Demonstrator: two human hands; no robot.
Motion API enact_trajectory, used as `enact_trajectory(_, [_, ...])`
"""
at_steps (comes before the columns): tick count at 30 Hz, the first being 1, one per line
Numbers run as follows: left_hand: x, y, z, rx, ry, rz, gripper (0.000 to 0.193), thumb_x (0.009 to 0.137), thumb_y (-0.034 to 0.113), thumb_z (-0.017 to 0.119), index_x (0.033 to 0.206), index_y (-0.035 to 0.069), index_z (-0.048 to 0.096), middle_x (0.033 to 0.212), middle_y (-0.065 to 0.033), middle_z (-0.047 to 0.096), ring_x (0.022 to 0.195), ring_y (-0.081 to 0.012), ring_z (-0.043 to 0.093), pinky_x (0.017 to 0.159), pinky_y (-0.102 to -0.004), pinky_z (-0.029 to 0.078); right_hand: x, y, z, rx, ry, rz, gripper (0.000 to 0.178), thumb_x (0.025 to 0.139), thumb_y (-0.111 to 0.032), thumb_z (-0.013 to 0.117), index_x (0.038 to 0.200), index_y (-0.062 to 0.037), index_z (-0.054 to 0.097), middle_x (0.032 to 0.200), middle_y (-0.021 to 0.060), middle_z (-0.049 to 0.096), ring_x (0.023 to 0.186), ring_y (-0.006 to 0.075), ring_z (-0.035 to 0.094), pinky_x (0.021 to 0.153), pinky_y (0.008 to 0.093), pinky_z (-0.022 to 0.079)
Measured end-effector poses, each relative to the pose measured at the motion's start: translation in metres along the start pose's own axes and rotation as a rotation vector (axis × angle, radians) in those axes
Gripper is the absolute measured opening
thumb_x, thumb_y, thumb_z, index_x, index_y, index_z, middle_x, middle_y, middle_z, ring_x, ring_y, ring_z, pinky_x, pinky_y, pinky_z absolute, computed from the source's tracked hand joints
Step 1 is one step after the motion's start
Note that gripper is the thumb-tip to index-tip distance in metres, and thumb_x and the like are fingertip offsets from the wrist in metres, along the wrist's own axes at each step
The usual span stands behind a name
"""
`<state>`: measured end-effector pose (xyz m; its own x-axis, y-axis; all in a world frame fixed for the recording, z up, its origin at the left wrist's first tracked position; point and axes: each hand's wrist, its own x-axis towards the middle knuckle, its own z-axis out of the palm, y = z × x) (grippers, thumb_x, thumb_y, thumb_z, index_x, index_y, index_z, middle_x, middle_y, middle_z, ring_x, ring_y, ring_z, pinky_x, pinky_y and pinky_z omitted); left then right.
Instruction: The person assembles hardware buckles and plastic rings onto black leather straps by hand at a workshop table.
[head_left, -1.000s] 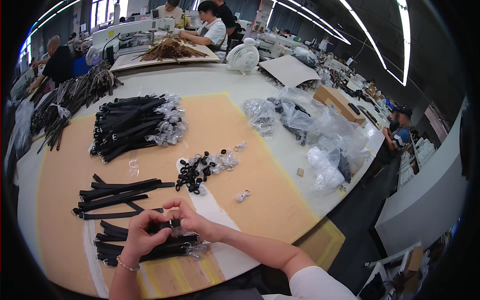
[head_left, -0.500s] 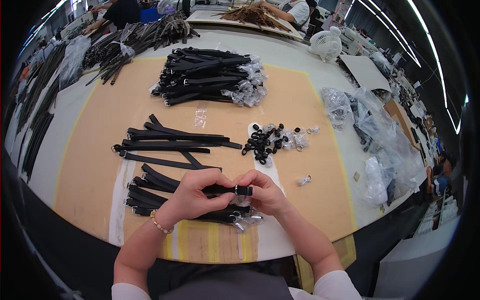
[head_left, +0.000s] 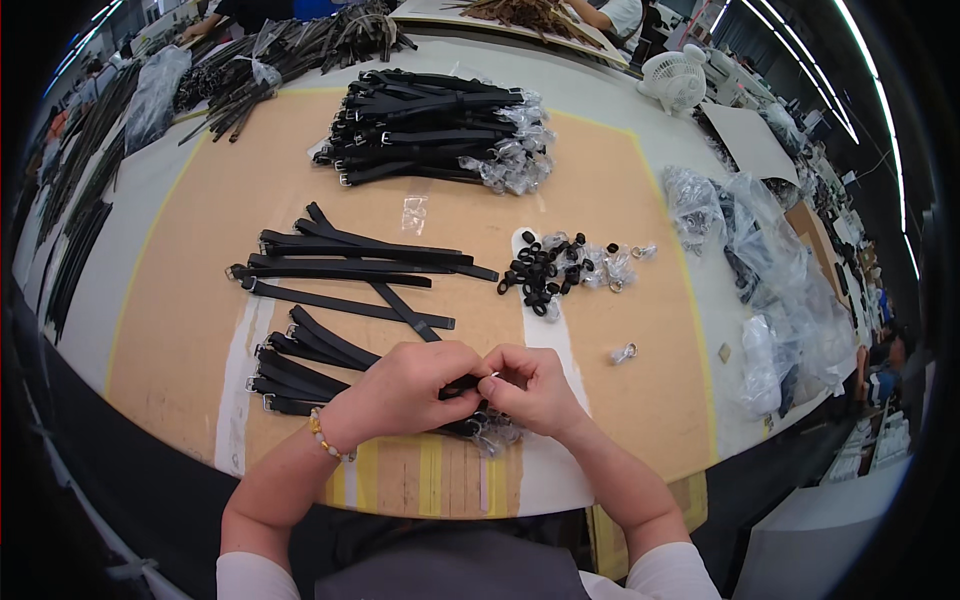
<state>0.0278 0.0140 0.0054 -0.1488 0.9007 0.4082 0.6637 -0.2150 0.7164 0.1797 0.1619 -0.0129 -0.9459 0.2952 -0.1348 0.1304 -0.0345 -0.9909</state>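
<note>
My left hand, with a beaded bracelet at its wrist, grips a black strap near its end. Close against it, my right hand pinches the same end. A small shiny bit shows between the fingertips; the rest is hidden by fingers. Under and beside my left hand lie several black buckled straps, with plastic-wrapped pieces by their right ends. More loose straps lie just beyond. Small black loops are heaped to the right, and one plastic-wrapped metal ring lies apart from them.
A large stack of black straps with plastic-wrapped ends lies at the back of the table. Strap bundles fill the far left. At the right are clear plastic bags and a white fan. Other people work beyond the table.
My fingers have closed over the strap's end, which stuck out with a metal ring around it before. Both hands have come closer together, and the view has shifted slightly.
</note>
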Motion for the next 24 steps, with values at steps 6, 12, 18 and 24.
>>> enact_trajectory(6, [0.003,-0.003,-0.007,-0.061,-0.018,-0.147,0.028,0.074,0.01,0.081,0.094,0.002,0.064,0.078,-0.0088,0.066,0.067,-0.0201,0.065,0.059,-0.0294,0.053,0.004,0.001,-0.009,0.125,-0.058,0.111,0.017,0.093,-0.015,0.073,0.094,-0.0001,0.067,0.075,-0.0041,0.06,0.066,0.0006,0.051,0.056,0.0198,0.039])
enact_trajectory(12, [0.003,-0.001,-0.013,-0.156,-0.129,-0.279,0.024,0.076,0.009,0.075,0.093,0.0,0.061,0.083,-0.015,0.066,0.077,-0.0302,0.067,0.07,-0.0369,0.054,0.005,0.001,-0.012,0.258,-0.142,0.169,0.025,0.095,-0.027,0.075,0.094,-0.0032,0.066,0.074,-0.0042,0.059,0.063,0.0016,0.05,0.054,0.02,0.037])
enact_trajectory(18, [0.002,-0.002,-0.01,-0.189,-0.105,-0.258,0.023,0.076,0.007,0.074,0.093,0.0,0.061,0.083,-0.0143,0.065,0.076,-0.0285,0.066,0.069,-0.0359,0.053,0.006,0.004,-0.012,0.239,-0.135,0.165,0.025,0.095,-0.027,0.075,0.092,-0.0042,0.065,0.076,-0.0041,0.061,0.063,0.0011,0.052,0.053,0.019,0.039])
enact_trajectory(24, [0.002,-0.002,-0.008,-0.182,-0.096,-0.251,0.023,0.076,0.007,0.074,0.093,0.0,0.06,0.083,-0.0143,0.065,0.076,-0.0289,0.066,0.069,-0.0362,0.053,0.007,0.003,-0.011,0.245,-0.126,0.15,0.025,0.094,-0.027,0.075,0.092,-0.0046,0.066,0.075,-0.0043,0.061,0.063,0.001,0.052,0.053,0.0185,0.039])
